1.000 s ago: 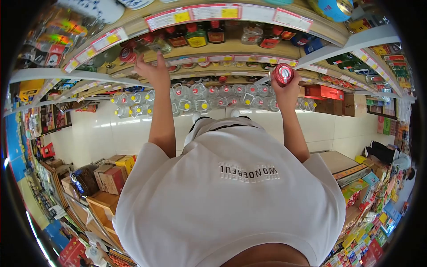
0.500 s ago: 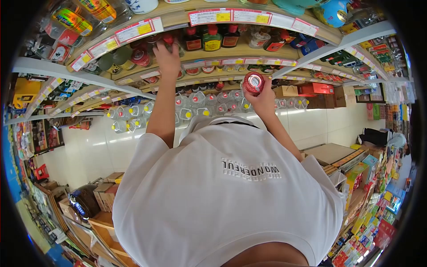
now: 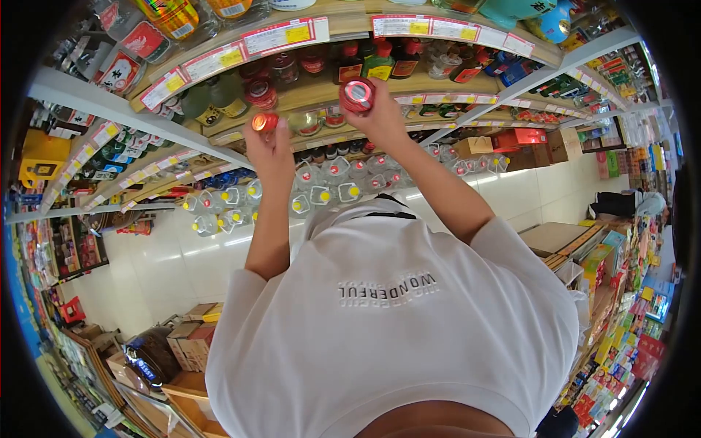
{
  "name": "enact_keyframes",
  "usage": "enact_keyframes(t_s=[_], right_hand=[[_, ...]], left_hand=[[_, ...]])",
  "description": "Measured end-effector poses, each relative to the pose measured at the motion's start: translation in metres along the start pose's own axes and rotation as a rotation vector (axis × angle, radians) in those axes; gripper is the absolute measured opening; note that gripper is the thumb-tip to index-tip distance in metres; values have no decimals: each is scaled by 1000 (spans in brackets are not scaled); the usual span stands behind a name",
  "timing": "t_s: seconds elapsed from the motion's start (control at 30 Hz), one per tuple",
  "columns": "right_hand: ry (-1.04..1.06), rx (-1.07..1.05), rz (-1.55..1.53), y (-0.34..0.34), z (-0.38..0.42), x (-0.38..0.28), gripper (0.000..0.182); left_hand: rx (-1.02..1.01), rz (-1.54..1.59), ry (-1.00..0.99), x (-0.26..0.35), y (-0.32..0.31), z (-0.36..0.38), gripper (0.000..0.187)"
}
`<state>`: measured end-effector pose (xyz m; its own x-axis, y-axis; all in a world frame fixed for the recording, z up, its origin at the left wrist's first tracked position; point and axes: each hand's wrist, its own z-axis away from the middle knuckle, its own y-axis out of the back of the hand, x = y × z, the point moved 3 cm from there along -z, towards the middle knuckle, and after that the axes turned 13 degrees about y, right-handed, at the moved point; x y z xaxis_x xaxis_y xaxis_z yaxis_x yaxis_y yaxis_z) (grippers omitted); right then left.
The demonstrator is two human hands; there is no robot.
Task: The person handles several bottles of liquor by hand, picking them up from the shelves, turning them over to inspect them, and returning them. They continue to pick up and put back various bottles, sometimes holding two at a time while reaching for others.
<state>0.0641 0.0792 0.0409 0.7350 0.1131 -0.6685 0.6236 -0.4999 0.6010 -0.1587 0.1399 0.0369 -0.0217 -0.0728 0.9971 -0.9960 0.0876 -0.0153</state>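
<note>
Left hand [image 3: 269, 150] withdrew | pinches round red-capped bottle [image 3: 264, 122] | right hand [image 3: 380, 117] clasps red-lidded jar [image 3: 357, 94]

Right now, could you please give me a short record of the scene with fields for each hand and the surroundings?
setting: shop aisle with stocked shelves
left hand: raised toward the shelf, holding a small red-capped bottle
right hand: raised, gripping a red-topped bottle
shelf goods: dark sauce bottles behind yellow-and-red price tags
lower shelf: clear jugs with yellow caps
floor level: cardboard boxes
</note>
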Motion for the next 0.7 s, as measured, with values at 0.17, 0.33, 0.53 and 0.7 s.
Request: enact_keyframes(t_s=[0.17, 0.33, 0.53, 0.7], right_hand=[[26, 15, -36, -59, -38, -3, 78], [-20, 23, -21, -90, -53, 0, 74], [-63, 39, 48, -101, -60, 8, 69], [-105, 10, 71, -103, -56, 14, 71]], left_hand=[[70, 20, 46, 10, 56, 37, 31], [174, 2, 11, 20, 95, 54, 26], [221, -27, 29, 27, 113, 57, 26], [211, 20, 46, 26, 110, 55, 26]])
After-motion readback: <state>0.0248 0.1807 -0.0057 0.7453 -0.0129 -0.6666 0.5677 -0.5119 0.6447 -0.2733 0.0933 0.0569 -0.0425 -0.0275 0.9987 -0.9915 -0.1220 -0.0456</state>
